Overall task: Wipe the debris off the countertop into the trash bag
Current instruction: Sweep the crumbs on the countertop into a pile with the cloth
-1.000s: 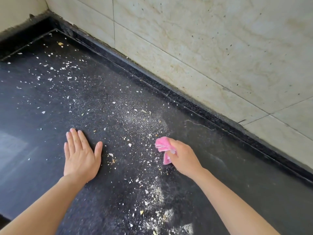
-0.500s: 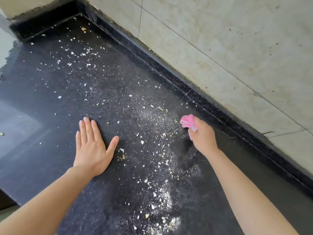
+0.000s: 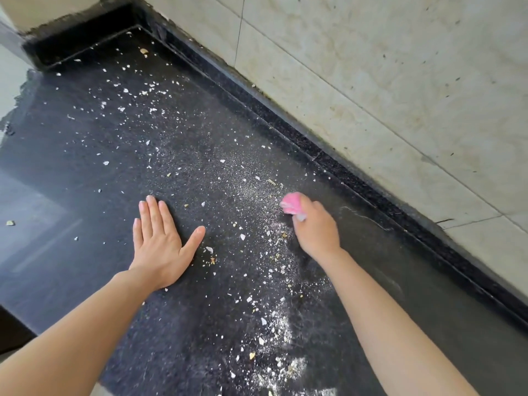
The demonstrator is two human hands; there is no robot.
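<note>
A black speckled countertop is strewn with white and tan debris, from the far corner down to a denser pile near the front edge. My right hand is shut on a pink cloth, pressed on the counter at the right edge of the debris; the hand is motion-blurred. My left hand lies flat, palm down, fingers apart, to the left of the debris band. The counter right of the cloth looks wiped. No trash bag is in view.
A raised black backsplash strip runs along the beige tiled wall on the right. The counter ends in a far corner. A lone chip lies at the far left. The front edge drops off at lower left.
The right hand with the pink cloth first swept away from me toward the wall, then shifted slightly back. The left hand stayed flat. The view panned toward the far corner.
</note>
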